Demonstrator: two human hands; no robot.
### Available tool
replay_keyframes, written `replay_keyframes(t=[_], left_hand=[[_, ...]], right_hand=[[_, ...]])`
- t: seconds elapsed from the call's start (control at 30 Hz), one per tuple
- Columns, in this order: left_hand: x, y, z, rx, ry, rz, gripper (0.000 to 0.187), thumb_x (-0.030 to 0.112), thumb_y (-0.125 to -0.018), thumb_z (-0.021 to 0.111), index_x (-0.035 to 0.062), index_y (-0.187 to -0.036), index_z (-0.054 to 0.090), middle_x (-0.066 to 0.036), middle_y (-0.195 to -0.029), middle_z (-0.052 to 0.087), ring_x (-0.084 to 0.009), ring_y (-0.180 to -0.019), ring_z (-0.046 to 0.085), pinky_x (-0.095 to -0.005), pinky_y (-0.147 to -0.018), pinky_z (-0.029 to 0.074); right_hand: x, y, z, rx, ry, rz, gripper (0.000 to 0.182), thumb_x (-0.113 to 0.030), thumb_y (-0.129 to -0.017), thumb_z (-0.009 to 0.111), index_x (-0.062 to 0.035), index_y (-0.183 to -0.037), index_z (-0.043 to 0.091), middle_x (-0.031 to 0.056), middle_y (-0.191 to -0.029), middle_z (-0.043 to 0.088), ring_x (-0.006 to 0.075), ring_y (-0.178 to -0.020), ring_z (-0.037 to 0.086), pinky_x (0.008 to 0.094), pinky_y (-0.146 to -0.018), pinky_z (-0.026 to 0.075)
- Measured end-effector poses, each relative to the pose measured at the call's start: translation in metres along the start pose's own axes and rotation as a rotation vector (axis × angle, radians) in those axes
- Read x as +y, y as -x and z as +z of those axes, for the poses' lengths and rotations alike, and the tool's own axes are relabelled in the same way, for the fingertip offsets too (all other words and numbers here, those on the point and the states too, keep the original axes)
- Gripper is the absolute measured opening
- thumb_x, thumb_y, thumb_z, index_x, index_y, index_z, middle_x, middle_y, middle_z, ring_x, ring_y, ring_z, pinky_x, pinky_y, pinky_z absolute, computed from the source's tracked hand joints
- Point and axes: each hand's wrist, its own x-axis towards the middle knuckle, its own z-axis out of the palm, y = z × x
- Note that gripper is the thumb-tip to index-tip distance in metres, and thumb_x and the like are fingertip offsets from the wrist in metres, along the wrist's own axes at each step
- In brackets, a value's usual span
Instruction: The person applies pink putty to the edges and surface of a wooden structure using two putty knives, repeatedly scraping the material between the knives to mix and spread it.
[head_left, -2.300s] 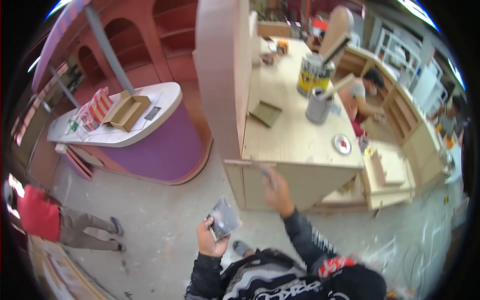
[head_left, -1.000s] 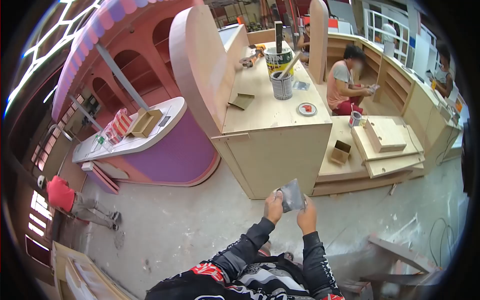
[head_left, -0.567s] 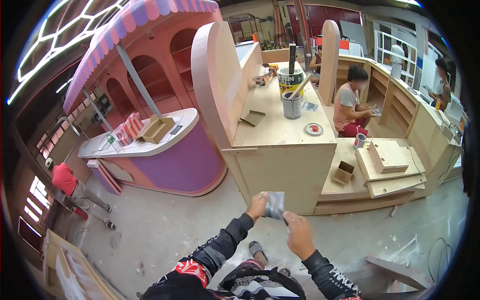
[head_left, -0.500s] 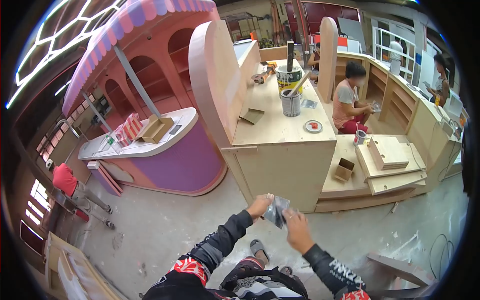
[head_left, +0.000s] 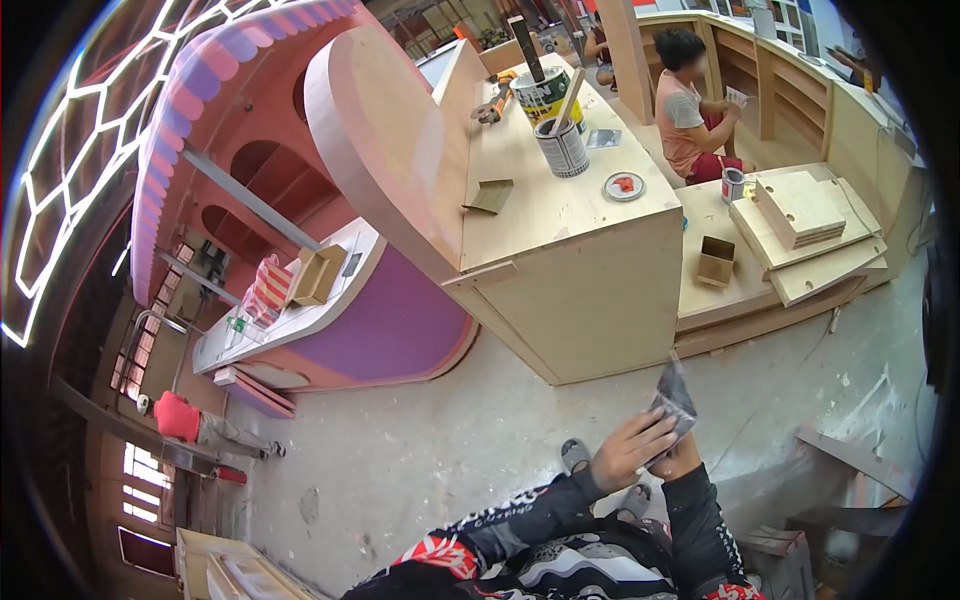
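A small clear plastic packet (head_left: 676, 393), dark grey in parts, stands up from between my hands with a pointed corner at the top. My left hand (head_left: 632, 447) lies across its lower left side, fingers pressed together against it. Behind and below, my right hand (head_left: 680, 458) grips the packet's lower end; the left fingers hide part of that hand. What the packet contains is too small to make out. Both hands are in front of me, above the concrete floor and short of the plywood cabinet (head_left: 590, 290).
On the cabinet top stand a paint can (head_left: 562, 150) with a stick, a larger can (head_left: 545, 95), a lid with red paint (head_left: 624, 186), a flat packet (head_left: 603, 139) and an angle grinder (head_left: 492, 100). A person (head_left: 690, 110) sits beyond. Wooden boards (head_left: 800, 215) lie at right.
My view has turned and tilted. My hands have come together, the left now overlapping the right, and the packet has gone from slanting between them to pointing upward.
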Motion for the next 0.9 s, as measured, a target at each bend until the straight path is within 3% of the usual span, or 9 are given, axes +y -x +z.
replay_keyframes(t=[0.1,0.17,0.33,0.37,0.43,0.57,0.67,0.8,0.9], left_hand=[[-0.023,-0.022,0.028,-0.021,0.215,-0.168,0.055,-0.006,-0.078,0.058,0.0007,-0.133,0.056,-0.02,-0.126,0.065,-0.0418,-0.118,0.06,-0.0454,-0.1,0.047],[-0.044,-0.033,0.046,-0.033,0.438,-0.703,0.057,-0.006,-0.08,0.058,0.0057,-0.136,0.056,-0.022,-0.13,0.061,-0.0421,-0.121,0.058,-0.0452,-0.103,0.045],[-0.054,-0.055,0.073,-0.064,0.34,0.04,0.067,-0.011,-0.084,0.05,0.0148,-0.146,0.046,-0.015,-0.14,0.056,-0.0328,-0.12,0.061,-0.0398,-0.097,0.049],[-0.072,-0.06,0.084,-0.055,0.333,0.044,0.067,-0.011,-0.084,0.05,0.0148,-0.146,0.046,-0.015,-0.14,0.056,-0.0328,-0.12,0.061,-0.0398,-0.097,0.049],[-0.111,-0.061,0.101,-0.263,0.605,-0.739,0.071,-0.012,-0.078,0.053,0.0133,-0.144,0.049,-0.012,-0.144,0.053,-0.0343,-0.13,0.052,-0.0467,-0.107,0.042],[-0.142,-0.085,0.097,-0.173,0.226,-0.236,0.071,-0.006,-0.075,0.055,0.0138,-0.142,0.05,-0.01,-0.145,0.052,-0.0337,-0.132,0.05,-0.0482,-0.106,0.042],[-0.126,-0.089,0.109,-0.217,0.17,-0.12,0.07,-0.005,-0.074,0.057,0.0128,-0.142,0.05,-0.009,-0.148,0.049,-0.0344,-0.132,0.048,-0.0463,-0.106,0.042],[-0.172,-0.111,0.149,-0.238,0.225,-0.44,0.06,-0.001,-0.077,0.059,0.0097,-0.136,0.057,-0.005,-0.143,0.054,-0.0329,-0.124,0.051,-0.0492,-0.104,0.041],[-0.202,-0.112,0.151,-0.164,0.266,-0.549,0.061,-0.001,-0.078,0.059,0.0114,-0.138,0.056,-0.003,-0.145,0.053,-0.0296,-0.117,0.052,-0.0465,-0.102,0.041]], right_hand=[[0.016,0.012,-0.024,0.087,-1.628,0.914,0.018,-0.027,-0.092,0.063,-0.0137,-0.083,0.056,-0.0039,-0.056,0.039,0.0087,-0.042,0.035,0.0238,-0.034,0.029],[-0.016,0.023,-0.025,0.099,-1.539,0.997,0.024,-0.033,-0.096,0.055,-0.0138,-0.082,0.056,-0.0032,-0.055,0.038,0.0091,-0.042,0.034,0.0231,-0.035,0.029],[0.031,-0.01,-0.069,0.181,-1.968,0.607,0.025,-0.033,-0.096,0.055,-0.0087,-0.1,0.056,-0.0012,-0.062,0.046,0.0129,-0.05,0.046,0.0284,-0.045,0.04],[0.03,-0.019,-0.069,0.149,-1.77,0.682,0.024,-0.034,-0.096,0.058,-0.0094,-0.1,0.056,0.0004,-0.067,0.05,0.0133,-0.054,0.049,0.0282,-0.047,0.042],[0.029,-0.02,-0.069,0.107,-1.361,0.818,0.025,-0.034,-0.095,0.064,-0.0109,-0.098,0.057,0.0036,-0.076,0.057,0.0142,-0.06,0.056,0.0277,-0.051,0.046],[0.063,-0.064,-0.11,0.918,-0.426,0.496,0.039,-0.038,-0.1,0.057,-0.005,-0.121,0.06,0.0152,-0.114,0.062,0.0214,-0.106,0.059,0.0396,-0.087,0.05],[0.036,-0.124,-0.13,1.121,0.017,0.406,0.044,-0.039,-0.103,0.05,0.0008,-0.118,0.06,0.014,-0.106,0.064,0.0232,-0.1,0.06,0.0376,-0.089,0.048],[0.077,-0.132,-0.111,0.488,0.503,0.58,0.053,-0.041,-0.105,0.044,0.0083,-0.116,0.06,0.0162,-0.115,0.065,0.0253,-0.102,0.06,0.0365,-0.094,0.045],[0.132,-0.141,-0.106,0.91,0.098,0.6,0.054,-0.041,-0.105,0.044,0.0083,-0.116,0.061,0.0185,-0.114,0.066,0.0257,-0.103,0.06,0.0375,-0.092,0.046]])
